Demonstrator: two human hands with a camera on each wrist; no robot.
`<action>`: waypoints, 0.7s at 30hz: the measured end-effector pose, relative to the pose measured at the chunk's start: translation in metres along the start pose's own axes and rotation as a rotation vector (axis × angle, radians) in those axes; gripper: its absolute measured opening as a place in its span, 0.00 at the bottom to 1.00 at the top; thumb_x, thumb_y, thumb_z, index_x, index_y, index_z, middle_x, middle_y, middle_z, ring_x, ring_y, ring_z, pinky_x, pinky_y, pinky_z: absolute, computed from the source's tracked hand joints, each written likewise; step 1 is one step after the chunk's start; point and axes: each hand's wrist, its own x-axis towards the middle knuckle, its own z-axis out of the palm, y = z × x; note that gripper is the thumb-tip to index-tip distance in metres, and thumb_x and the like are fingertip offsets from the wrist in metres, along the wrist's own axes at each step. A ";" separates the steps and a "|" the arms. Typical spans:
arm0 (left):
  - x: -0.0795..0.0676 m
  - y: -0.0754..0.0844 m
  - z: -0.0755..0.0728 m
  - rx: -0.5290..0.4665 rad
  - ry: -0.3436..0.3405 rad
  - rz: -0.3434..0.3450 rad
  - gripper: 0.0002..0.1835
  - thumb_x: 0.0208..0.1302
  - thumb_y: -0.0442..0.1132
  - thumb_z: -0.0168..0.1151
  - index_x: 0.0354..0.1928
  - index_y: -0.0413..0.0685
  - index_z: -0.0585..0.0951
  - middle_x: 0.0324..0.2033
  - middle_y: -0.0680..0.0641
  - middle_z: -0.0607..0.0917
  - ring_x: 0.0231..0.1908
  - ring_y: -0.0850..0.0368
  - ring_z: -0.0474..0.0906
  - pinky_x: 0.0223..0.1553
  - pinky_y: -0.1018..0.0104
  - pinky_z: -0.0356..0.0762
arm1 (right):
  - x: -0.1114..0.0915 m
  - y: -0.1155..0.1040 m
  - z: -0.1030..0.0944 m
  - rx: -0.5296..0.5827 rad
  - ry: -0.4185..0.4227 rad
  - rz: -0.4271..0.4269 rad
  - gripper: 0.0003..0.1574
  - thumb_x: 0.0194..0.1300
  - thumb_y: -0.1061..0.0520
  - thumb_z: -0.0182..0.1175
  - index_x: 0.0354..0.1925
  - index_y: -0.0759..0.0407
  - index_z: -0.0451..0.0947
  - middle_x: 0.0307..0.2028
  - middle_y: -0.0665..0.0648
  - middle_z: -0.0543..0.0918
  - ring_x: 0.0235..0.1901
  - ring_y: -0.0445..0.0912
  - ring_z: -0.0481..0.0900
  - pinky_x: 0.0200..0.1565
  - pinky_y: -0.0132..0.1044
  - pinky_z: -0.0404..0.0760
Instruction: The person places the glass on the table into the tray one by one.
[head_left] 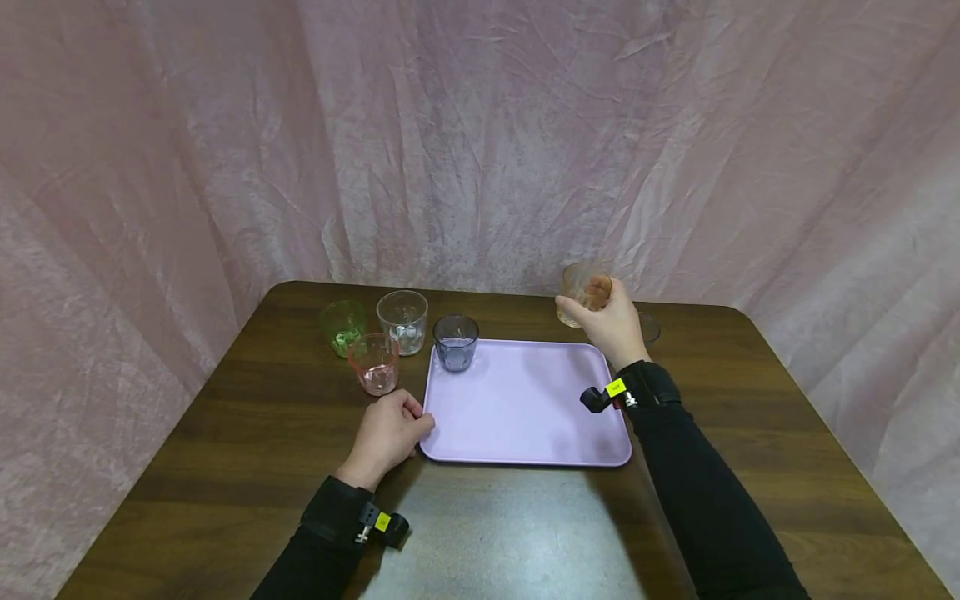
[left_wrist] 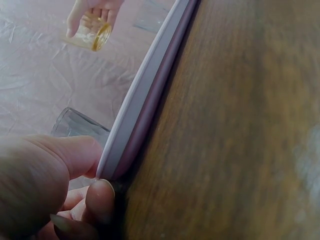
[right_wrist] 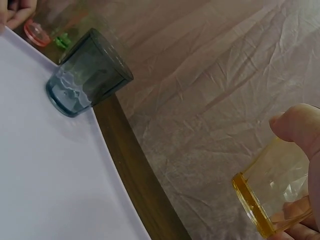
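Note:
My right hand (head_left: 611, 321) grips an amber-tinted glass (right_wrist: 272, 192) behind the tray's right back corner, thumb on one side and fingers round the other. The left hand (head_left: 390, 433) is at the left edge of a lilac tray (head_left: 525, 417); in the left wrist view its thumb and fingertips pinch the tray's rim (left_wrist: 131, 110). A grey tinted glass (head_left: 456, 343) stands upright on the tray's back left corner. In the right wrist view, this same glass shows a thick base on the tray.
Left of the tray stand a pink glass (head_left: 375, 367), a green glass (head_left: 343, 327) and a clear glass (head_left: 403, 321), close together. Another glass (head_left: 650, 327) is partly hidden behind the right wrist. A pink curtain (head_left: 480, 150) hangs behind the wooden table (head_left: 247, 433).

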 end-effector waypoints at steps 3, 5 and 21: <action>0.000 0.000 -0.001 -0.001 -0.002 -0.006 0.07 0.56 0.38 0.67 0.30 0.45 0.77 0.16 0.50 0.79 0.13 0.57 0.76 0.14 0.65 0.74 | -0.001 0.000 0.002 -0.003 0.003 0.007 0.58 0.50 0.29 0.71 0.65 0.60 0.62 0.56 0.57 0.72 0.52 0.50 0.70 0.55 0.50 0.72; -0.001 0.000 -0.001 0.000 -0.002 -0.006 0.07 0.56 0.37 0.67 0.30 0.45 0.77 0.16 0.50 0.79 0.13 0.57 0.76 0.14 0.65 0.74 | -0.002 0.000 0.003 -0.004 0.002 0.009 0.58 0.50 0.29 0.71 0.65 0.59 0.62 0.57 0.57 0.72 0.53 0.50 0.70 0.55 0.50 0.72; -0.001 0.000 -0.001 -0.003 0.008 0.027 0.07 0.56 0.37 0.66 0.29 0.45 0.77 0.16 0.50 0.79 0.12 0.58 0.76 0.14 0.65 0.74 | -0.007 0.003 0.015 0.010 -0.054 0.013 0.60 0.51 0.27 0.69 0.67 0.60 0.60 0.58 0.58 0.71 0.55 0.50 0.70 0.57 0.50 0.71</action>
